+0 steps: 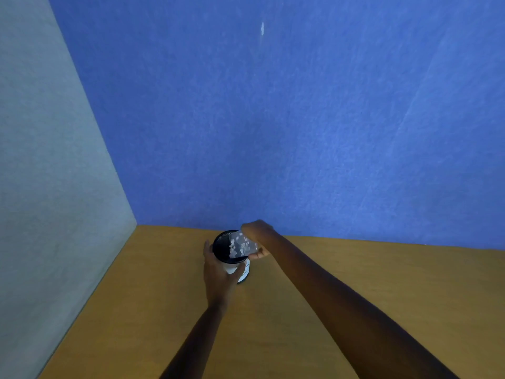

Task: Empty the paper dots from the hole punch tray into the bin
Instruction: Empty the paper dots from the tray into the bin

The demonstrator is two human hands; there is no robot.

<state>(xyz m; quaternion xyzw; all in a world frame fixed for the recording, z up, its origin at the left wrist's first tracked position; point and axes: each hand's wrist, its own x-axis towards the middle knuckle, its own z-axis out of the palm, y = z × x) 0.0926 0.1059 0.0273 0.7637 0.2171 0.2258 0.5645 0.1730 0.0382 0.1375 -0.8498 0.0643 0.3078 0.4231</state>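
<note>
A small round bin [222, 242] with a black rim and dark inside stands on the wooden desk near the back wall. My left hand [218, 272] wraps around its white side from the left and front. My right hand [258, 236] holds a clear hole punch tray [243, 246] tilted over the bin's right rim. Several white paper dots [237, 246] show through the tray. The lower part of the bin is hidden behind my left hand.
The wooden desk [300, 324] runs from the front to a blue felt partition [273, 119] at the back. A grey partition [41, 187] closes the left side. Both forearms reach in from the bottom edge.
</note>
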